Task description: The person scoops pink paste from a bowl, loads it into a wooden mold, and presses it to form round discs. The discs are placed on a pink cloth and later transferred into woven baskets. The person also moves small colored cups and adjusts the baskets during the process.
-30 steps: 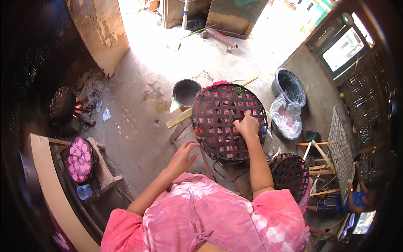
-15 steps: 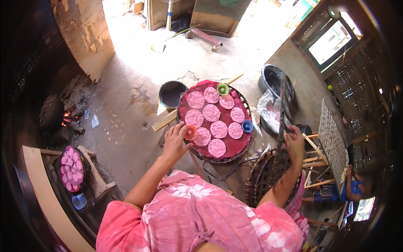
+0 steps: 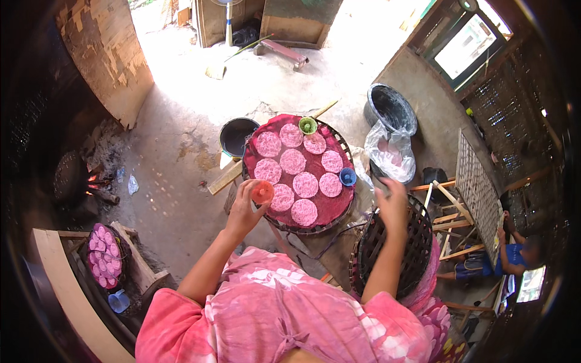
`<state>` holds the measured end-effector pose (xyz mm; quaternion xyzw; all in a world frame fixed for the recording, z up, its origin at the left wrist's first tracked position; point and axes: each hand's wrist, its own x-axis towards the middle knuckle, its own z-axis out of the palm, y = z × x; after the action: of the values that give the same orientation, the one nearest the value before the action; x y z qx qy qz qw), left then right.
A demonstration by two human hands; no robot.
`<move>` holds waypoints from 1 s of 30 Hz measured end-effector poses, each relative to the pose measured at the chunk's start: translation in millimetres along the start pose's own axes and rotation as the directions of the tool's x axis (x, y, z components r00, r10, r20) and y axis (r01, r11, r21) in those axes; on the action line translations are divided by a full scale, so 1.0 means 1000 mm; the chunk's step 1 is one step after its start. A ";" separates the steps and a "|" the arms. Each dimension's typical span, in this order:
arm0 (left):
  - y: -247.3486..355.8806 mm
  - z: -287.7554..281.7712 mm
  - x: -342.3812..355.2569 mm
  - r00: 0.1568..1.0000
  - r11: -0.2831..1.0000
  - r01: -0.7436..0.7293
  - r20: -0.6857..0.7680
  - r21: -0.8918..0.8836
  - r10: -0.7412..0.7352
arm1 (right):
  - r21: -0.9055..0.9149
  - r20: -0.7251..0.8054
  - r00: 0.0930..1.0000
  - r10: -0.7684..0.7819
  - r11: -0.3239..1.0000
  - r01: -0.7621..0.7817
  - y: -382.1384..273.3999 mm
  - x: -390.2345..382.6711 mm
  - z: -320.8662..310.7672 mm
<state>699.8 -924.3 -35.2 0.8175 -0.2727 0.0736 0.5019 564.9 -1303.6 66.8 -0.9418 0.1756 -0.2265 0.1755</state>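
Note:
My left hand (image 3: 243, 207) has its fingers and thumb around a small orange plastic cup (image 3: 262, 192) at the left rim of a round woven tray. A dark red cloth (image 3: 284, 227) lines that tray, with several pink lacy discs (image 3: 305, 184) spread over it. A green cup (image 3: 307, 125) stands at its far edge and a blue cup (image 3: 347, 176) at its right edge. My right hand (image 3: 392, 201) is raised, empty, with fingers apart and slightly blurred. Below it, a dark open-weave tray (image 3: 393, 245) lies on another tray to my right.
A dark bucket (image 3: 238, 138) stands behind the lined tray's left side. Far right are a large black tub (image 3: 392, 109) and a plastic bag (image 3: 390, 154). A fire (image 3: 92, 178) burns at left, above another disc-filled tray (image 3: 104, 255). A person in blue (image 3: 513, 257) sits at right.
My right hand has let go of the dark woven tray, which was standing on edge and now lies flat. The left hand stays at the orange cup. The whole view has shifted slightly.

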 end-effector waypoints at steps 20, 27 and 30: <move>0.022 -0.064 -0.067 0.821 0.599 0.486 0.098 -0.636 -0.562 | 0.077 0.346 0.912 -0.220 0.975 0.206 -0.094 0.184 0.221; 0.029 -0.073 -0.039 0.842 0.410 0.406 0.160 -0.817 -0.514 | 0.401 0.234 0.960 -0.153 0.915 0.048 -0.143 0.152 0.170; 0.028 -0.063 -0.030 0.852 0.458 0.441 0.200 -0.772 -0.483 | 0.816 0.471 0.671 -0.572 0.572 -0.086 -0.191 0.083 0.130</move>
<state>669.6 -869.2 5.6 0.5466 -0.0322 -0.1749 0.8183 746.1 -1137.8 66.5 -0.7910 -0.1666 0.0690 0.5846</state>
